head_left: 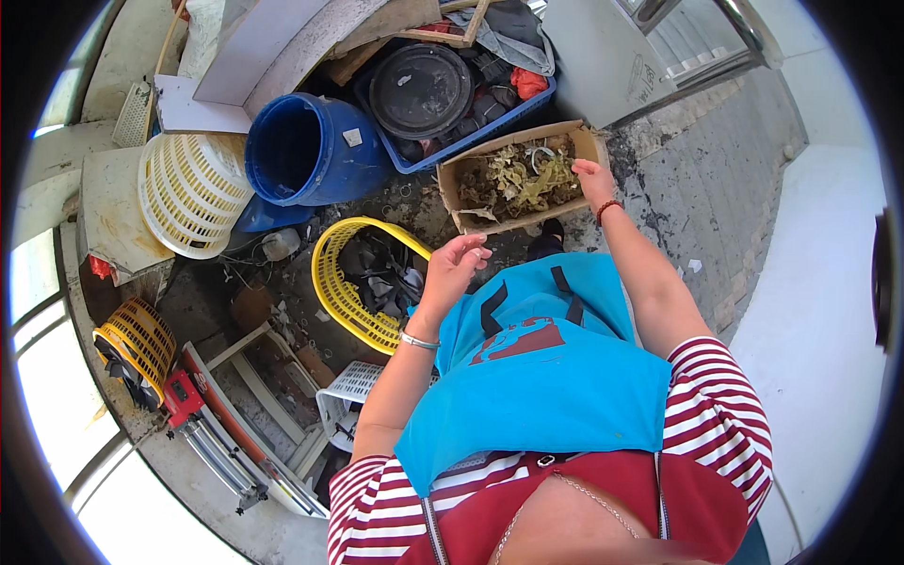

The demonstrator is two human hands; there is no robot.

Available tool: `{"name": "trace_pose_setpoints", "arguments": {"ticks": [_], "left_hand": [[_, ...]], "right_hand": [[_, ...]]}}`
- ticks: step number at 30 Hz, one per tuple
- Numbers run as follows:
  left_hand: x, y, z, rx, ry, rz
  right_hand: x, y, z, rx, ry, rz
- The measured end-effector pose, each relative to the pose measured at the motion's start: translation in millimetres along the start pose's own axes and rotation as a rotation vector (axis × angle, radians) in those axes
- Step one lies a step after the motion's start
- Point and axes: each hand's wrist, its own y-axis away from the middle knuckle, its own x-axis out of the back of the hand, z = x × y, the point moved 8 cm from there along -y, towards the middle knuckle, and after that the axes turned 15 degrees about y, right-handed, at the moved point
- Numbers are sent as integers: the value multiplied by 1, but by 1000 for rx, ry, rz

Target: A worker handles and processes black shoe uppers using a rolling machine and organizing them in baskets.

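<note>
Right hand (pixel 595 179) loosely open, fingers touching cardboard box (pixel 471 169) rim over dried leaves (pixel 527 177); left hand (pixel 455 264) half-curled, empty, above yellow basket (pixel 331 282).

The blue apron (pixel 551 377) hides the person's legs and most of the floor below. Contents of the yellow basket (pixel 350 282) are too dark to tell.

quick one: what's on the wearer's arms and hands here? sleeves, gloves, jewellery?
Both hands are bare, no gloves. Short red-and-white striped sleeves end above the elbows, so the forearms are uncovered. The left hand has a thin silver-coloured bangle at the wrist. The right hand has a reddish-brown beaded bracelet at the wrist. No rings can be made out.
</note>
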Motion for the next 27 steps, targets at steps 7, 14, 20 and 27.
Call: {"name": "trace_pose_setpoints", "arguments": {"ticks": [7, 14, 20, 27], "left_hand": [[-9, -15, -2, 36, 42, 79], [42, -13, -27, 40, 35, 98], [73, 17, -39, 35, 69, 163], [77, 31, -86, 188, 75, 124]], "right_hand": [[-4, -29, 13, -121, -28, -8], [-10, 35, 24, -201, 58, -172], [4, 67, 59, -299, 74, -131], [-13, 79, 32, -232, -71, -215]]}}
